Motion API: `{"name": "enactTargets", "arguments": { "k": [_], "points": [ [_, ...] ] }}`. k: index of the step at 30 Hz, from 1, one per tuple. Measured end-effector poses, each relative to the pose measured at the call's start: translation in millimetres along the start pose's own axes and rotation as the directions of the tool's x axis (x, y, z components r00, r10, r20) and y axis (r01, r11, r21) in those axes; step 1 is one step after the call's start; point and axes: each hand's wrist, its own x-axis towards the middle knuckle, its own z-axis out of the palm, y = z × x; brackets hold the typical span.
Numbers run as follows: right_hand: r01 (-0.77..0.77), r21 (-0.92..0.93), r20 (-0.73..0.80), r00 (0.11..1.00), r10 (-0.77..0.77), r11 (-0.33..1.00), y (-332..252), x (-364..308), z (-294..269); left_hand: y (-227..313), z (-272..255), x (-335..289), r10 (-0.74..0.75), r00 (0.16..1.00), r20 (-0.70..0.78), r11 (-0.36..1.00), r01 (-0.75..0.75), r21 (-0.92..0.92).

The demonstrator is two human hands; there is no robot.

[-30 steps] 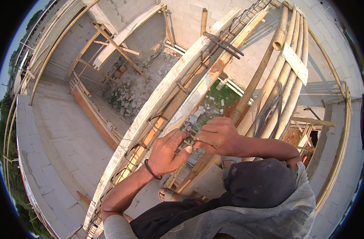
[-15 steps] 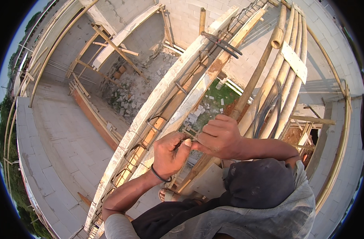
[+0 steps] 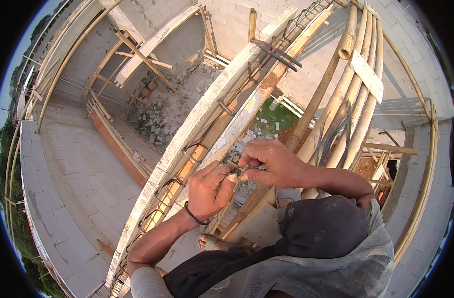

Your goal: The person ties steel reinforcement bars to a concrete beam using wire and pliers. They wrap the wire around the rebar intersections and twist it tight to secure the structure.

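Note:
My left hand (image 3: 210, 189) is closed in a pinch, thumb against the bent fingers, with a dark band at the wrist. Something small and thin shows at its fingertips, too small to name. Close beside it on the right, my right hand (image 3: 274, 163) has curled fingers and its thumb near the same spot; what it grips I cannot make out. Both hands are above the near edge of a long wooden formwork (image 3: 232, 136) with a steel rebar cage (image 3: 193, 147) inside. A pair of pincers (image 3: 276, 53) with dark handles lies across the formwork farther up.
Bamboo poles (image 3: 331, 99) run along the right, with a bundle of dark wire (image 3: 340, 136) draped over them and a pale board (image 3: 367, 78) across. Beyond the formwork a drop leads to rubble (image 3: 162, 119). Pale block walls (image 3: 68, 198) stand around, with bamboo scaffolding on the left.
My right hand has lowered slightly, turned, and its thumb and fingers have come apart from a tight fist. My left hand has shifted a little left and stays pinched.

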Motion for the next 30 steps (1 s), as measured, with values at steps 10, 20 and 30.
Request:
{"name": "enactTargets", "arguments": {
  "k": [10,20,30],
  "points": [
    [0.002,0.072,-0.106,0.994,0.006,0.997,2,-2,7,-3,-3,2,0.093,0.995,-0.032,0.993,-0.091,0.069],
    [0.306,-0.187,-0.355,0.865,-0.354,0.934,5,-4,23,-5,3,5,-0.112,0.993,0.02,0.935,0.112,-0.337],
    [0.25,0.476,-0.109,0.968,-0.225,0.843,14,0,9,-10,-10,1,0.037,0.999,0.035,0.97,-0.027,-0.243]
  ]
}}
